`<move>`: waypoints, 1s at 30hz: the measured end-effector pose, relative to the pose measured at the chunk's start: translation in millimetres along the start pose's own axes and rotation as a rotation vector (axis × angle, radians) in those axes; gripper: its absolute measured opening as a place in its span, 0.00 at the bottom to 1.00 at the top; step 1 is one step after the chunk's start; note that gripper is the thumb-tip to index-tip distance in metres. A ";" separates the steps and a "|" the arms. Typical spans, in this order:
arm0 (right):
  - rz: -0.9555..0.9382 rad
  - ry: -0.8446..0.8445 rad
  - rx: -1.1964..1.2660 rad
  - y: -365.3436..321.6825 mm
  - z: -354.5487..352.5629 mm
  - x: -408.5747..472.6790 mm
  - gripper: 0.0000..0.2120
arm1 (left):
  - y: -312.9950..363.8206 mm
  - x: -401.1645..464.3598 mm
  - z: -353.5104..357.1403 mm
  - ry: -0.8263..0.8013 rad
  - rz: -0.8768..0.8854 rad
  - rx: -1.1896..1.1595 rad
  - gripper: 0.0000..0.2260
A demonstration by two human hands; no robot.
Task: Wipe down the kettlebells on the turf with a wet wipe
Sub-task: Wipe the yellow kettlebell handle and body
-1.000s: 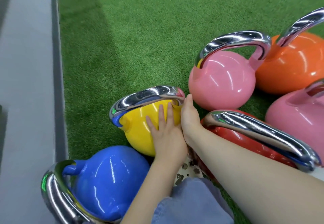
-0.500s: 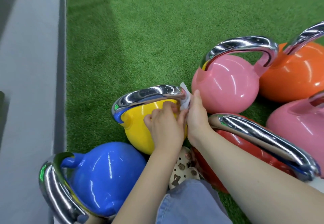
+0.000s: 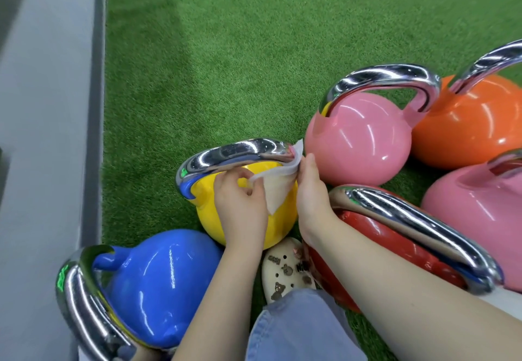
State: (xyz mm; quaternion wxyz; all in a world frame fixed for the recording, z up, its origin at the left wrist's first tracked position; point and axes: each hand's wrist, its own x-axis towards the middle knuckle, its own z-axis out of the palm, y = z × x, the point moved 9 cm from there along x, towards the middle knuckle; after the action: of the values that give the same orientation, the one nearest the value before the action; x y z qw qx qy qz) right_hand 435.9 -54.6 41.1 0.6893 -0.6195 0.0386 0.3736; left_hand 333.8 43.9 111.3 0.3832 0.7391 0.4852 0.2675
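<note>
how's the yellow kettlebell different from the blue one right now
The yellow kettlebell has both hands on it, with a wet wipe spread across it; the blue kettlebell is untouched. The yellow one lies farther out on the turf; the blue one sits nearer, by the grey border. Both have chrome handles.

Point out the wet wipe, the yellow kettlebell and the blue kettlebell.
wet wipe (image 3: pixel 278 187), head view, on its hanging sheet.
yellow kettlebell (image 3: pixel 279 221), head view, on its yellow body.
blue kettlebell (image 3: pixel 158 284), head view, on its blue body.
</note>
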 end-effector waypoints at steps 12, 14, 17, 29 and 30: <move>0.015 0.111 -0.052 0.8 -2.9 3.8 0.21 | 2.0 -31.5 49.3 -0.385 -0.055 -0.199 0.19; 0.035 0.142 -0.041 5.9 -5.1 6.8 0.22 | 5.9 -33.1 59.9 -0.453 -0.064 -0.314 0.22; 0.061 0.201 -0.057 9.4 -6.1 7.9 0.23 | 6.4 -32.6 67.3 -0.489 -0.149 -0.502 0.24; 0.095 0.176 -0.007 13.8 -3.6 -4.8 0.23 | 18.8 0.9 42.9 -0.379 0.294 0.606 0.17; 0.093 0.178 -0.011 12.4 -4.1 -0.6 0.25 | 17.9 2.0 43.2 -0.372 0.304 0.634 0.15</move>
State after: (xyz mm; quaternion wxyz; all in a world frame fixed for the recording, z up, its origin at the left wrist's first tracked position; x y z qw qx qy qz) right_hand 430.1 -59.1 30.2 0.6617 -0.6515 0.1266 0.3489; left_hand 376.9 28.2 101.7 0.1733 0.9199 0.3511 0.0194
